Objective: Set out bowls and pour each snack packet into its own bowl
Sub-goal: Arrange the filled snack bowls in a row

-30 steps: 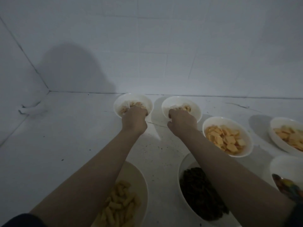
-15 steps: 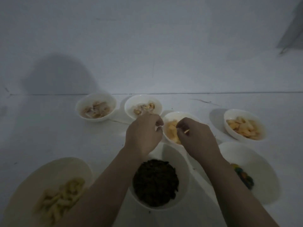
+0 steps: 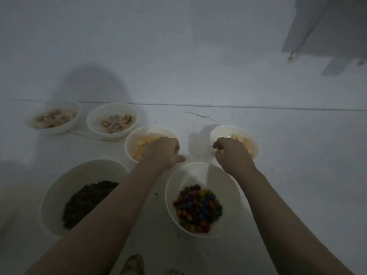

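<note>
Nearest, at the bottom edge: part of a foot [image 3: 132, 263], blurred, on the white floor [image 3: 297, 155].

Front row, two large white bowls. The left large bowl [image 3: 59, 187] holds a dark brown, crumbly snack [image 3: 83, 203]; the left forearm crosses over its right side. The right large bowl [image 3: 200, 173] holds round candies in mixed colours [image 3: 197, 208], heaped toward its near side.

Both arms reach forward, one on each side of the candy bowl.

Middle row, two smaller white bowls, each with pale orange-yellow pieces. The left hand [image 3: 161, 150] sits over the near right edge of the middle-left bowl [image 3: 131, 139], fingers curled in and bunched together, thumb tip pointing right; whether they pinch a piece of the orange snack [image 3: 142, 146] cannot be told. The right hand [image 3: 231, 152] sits over the near left part of the middle-right bowl [image 3: 255, 147], fingers curled down and gathered, with a small yellow bit showing at the fingertips [image 3: 219, 150]; the rest of that bowl's yellow pieces [image 3: 246, 144] lie just beyond the knuckles.

Far row, to the left, two more small white bowls side by side near the wall: far-left bowl [image 3: 73, 120] and far-centre bowl [image 3: 93, 124], each with a thin layer of light brown and whitish pieces, too blurred to name.

Beyond: a plain white wall [image 3: 178, 46] meeting the floor, and a grey panel [image 3: 327, 26] at upper right.
</note>
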### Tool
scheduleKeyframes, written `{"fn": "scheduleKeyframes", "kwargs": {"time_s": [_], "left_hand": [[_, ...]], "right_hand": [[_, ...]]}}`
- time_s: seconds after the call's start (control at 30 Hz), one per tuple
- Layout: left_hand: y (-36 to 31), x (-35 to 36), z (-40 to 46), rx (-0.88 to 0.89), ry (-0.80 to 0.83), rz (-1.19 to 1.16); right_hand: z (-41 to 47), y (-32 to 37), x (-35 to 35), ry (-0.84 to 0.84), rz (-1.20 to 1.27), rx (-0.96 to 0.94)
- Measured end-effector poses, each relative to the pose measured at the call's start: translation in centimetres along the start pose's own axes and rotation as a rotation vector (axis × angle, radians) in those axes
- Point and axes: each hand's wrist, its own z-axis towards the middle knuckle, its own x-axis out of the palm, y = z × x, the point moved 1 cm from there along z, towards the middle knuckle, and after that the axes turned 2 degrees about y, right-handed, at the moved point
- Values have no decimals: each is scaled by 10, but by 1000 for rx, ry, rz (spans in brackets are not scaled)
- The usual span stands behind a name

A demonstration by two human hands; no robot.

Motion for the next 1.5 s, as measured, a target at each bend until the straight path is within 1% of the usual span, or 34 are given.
{"fn": "scheduleKeyframes", "kwargs": {"time_s": [0.1,0.2,0.27,0.37,0.5,0.57,0.87,1.03,1.13,1.2,1.37,1.5], "left_hand": [[-6,6,6,2,-10,111],[-10,9,14,-11,-13,158],[-13,10,23,-13,-62,122],[-13,11,39,-6,-139,-11],[-12,14,62,0,-198,-114],[-12,13,71,-7,-203,-148],[-9,14,83,-9,-257,-163],[-4,12,85,18,-250,-158],[-8,12,76,68,-285,-87],[-13,12,62,90,-333,-69],[-27,11,-1,84,-426,-148],[-26,7,-65,52,-446,-205]], "right_hand": [[10,-14,13,37,-19,-42],[19,-21,19,-11,1,-33],[27,-24,22,-55,-21,-19],[41,-28,24,-87,-22,-38],[66,-32,22,-67,2,-63],[76,-34,21,-63,0,-69],[90,-36,24,-104,10,-66],[89,-35,24,-91,8,-68],[82,-29,19,-74,-39,-77],[71,-21,13,-105,-24,-104],[18,4,0,-148,145,-221],[-38,19,-8,-92,202,-295]]}}
